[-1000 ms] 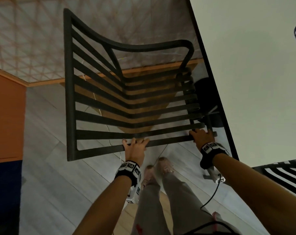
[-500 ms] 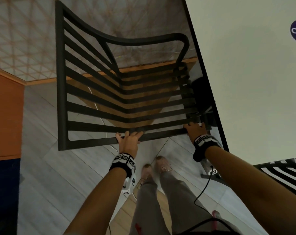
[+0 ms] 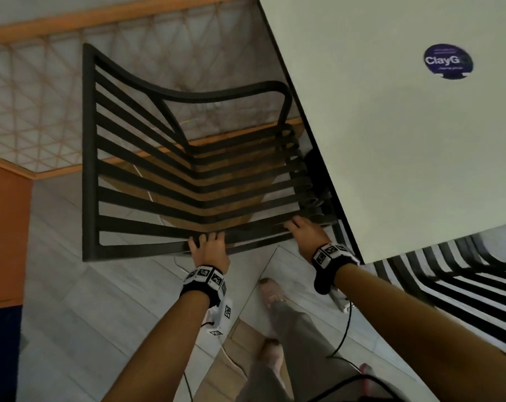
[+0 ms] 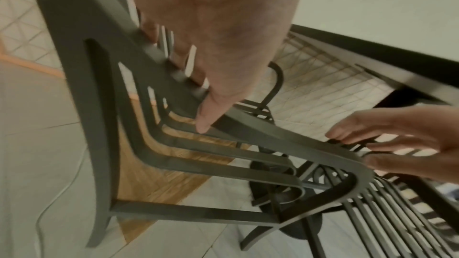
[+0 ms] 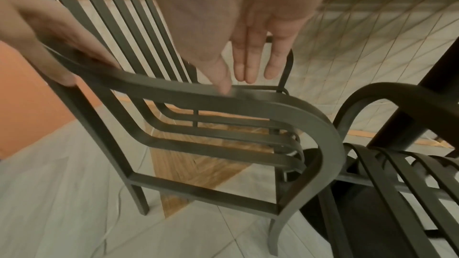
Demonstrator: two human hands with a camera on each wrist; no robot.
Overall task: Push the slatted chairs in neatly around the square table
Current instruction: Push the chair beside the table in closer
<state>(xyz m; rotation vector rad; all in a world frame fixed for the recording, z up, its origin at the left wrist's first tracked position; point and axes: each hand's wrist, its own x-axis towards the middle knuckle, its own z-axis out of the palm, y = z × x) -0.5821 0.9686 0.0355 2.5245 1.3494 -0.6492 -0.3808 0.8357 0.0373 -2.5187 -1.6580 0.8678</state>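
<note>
A dark slatted chair [image 3: 88,158] stands in front of me, its right side against the edge of the white square table [image 3: 391,155]. My left hand [image 3: 207,242] grips the middle of the backrest's top rail [image 4: 273,134], fingers curled over it and the thumb along its front. My right hand [image 3: 301,229] rests on the same rail near its right corner. In the right wrist view its fingers [image 5: 248,56] are straight and reach past the rail [image 5: 248,101], with the thumb touching it.
A second slatted chair [image 3: 463,288] sits at the table's near side, lower right, close to the first chair's corner. A round blue sticker [image 3: 448,61] is on the tabletop. An orange wall [image 3: 5,233] is at left. My feet [image 3: 270,288] stand behind the chair.
Both hands stay on the top rail. One foot has stepped ahead of the other. More of the tabletop shows; whether the chair slid further in I cannot tell.
</note>
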